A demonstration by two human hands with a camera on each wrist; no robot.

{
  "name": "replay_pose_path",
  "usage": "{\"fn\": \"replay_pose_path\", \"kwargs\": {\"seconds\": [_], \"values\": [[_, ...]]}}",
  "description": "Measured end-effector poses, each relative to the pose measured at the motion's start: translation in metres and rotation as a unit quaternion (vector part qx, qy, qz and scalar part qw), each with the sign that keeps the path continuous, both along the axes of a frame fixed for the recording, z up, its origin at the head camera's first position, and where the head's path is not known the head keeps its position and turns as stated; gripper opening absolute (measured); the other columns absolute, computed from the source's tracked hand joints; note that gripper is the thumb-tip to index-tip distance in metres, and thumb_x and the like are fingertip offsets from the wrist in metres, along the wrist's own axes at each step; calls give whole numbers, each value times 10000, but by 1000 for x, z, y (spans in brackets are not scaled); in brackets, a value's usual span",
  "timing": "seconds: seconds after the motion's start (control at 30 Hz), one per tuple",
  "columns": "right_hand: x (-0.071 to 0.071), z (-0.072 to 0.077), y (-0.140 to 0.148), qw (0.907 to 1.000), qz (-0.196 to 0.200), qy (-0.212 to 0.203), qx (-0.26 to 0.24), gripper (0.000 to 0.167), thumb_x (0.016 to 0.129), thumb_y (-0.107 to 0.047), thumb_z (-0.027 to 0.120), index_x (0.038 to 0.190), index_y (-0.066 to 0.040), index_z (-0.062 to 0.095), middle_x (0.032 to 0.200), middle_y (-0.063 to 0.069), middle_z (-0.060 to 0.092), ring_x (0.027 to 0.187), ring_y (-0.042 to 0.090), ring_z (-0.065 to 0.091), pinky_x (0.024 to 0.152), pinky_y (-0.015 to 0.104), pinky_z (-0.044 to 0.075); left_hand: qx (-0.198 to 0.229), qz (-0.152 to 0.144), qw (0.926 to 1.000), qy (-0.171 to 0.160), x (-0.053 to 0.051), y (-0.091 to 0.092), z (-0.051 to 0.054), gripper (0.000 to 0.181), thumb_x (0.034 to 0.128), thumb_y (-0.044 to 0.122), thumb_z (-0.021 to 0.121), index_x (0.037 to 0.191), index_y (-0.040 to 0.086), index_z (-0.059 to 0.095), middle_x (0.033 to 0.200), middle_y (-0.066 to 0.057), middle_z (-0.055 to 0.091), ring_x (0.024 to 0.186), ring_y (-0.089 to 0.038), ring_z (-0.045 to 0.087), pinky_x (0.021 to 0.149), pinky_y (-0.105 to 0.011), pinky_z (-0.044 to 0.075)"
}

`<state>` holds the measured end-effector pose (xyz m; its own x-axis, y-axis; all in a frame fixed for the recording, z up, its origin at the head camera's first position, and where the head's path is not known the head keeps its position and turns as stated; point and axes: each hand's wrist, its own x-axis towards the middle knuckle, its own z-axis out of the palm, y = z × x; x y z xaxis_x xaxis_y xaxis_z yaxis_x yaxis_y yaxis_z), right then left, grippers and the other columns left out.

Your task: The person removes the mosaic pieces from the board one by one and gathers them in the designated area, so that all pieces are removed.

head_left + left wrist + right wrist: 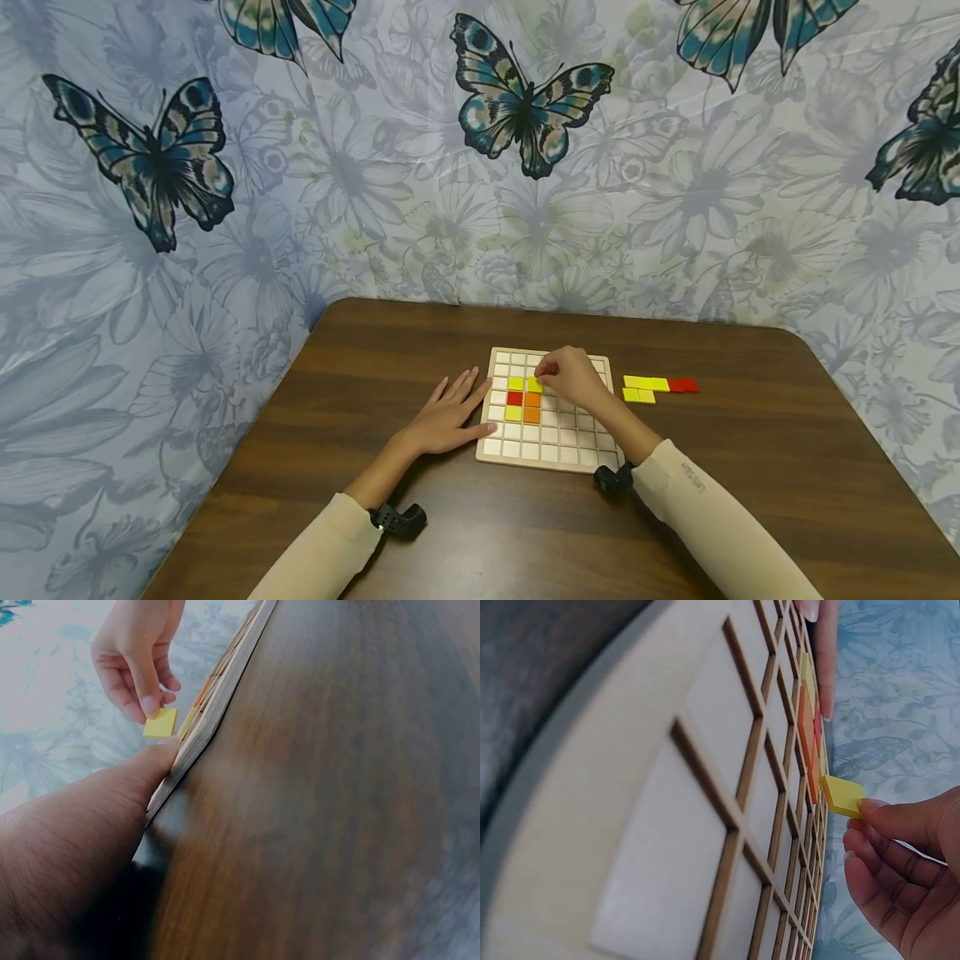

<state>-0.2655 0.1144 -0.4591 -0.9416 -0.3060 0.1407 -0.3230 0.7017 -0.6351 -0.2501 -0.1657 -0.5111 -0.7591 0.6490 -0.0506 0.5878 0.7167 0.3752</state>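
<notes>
A pale wooden grid board point(567, 436) lies on the table. My right hand point(576, 379) pinches a yellow square tile point(844, 796) between thumb and fingertips, tilted at the board's surface in the right wrist view. Both wrist views show the tile's face clear of the fingers. Spread out at the board's left edge, my left hand point(447, 417) has its thumb and fingertips touching the rim. Within the grid sit an orange tile point(532, 414) with another above it, a red tile point(514, 398), and yellow tiles point(513, 413) above and below the red one.
Right of the board, yellow tiles point(645, 383) and red tiles point(683, 386) lie in a row, with a short yellow row below. The brown wooden table point(720, 492) meets a butterfly-patterned cloth point(540, 217) at the back. Black bands point(400, 521) are on both wrists.
</notes>
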Motion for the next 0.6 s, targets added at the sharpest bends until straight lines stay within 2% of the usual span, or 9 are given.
{"fn": "replay_pose_path", "kwargs": {"seconds": [0.3,0.6], "values": [[14,7,16,9997,-29,181,-171,40,894,-52,774,904,-15,785,789,-14,717,687,127,612,662,324,518,1,-49,9999,95,1,1,1,857,1010,649,430,1650,191,93,1700,-126,22,1567,-273,11,1221,-562,-18],[31,16,31,9991,-257,96,-308,57,896,-95,785,868,-46,790,792,-20,717,708,143,615,669,337,515,18,-65,9999,75,1,0,1,860,1010,650,430,1649,174,107,1699,-135,28,1567,-277,10,1220,-572,-11]]}}
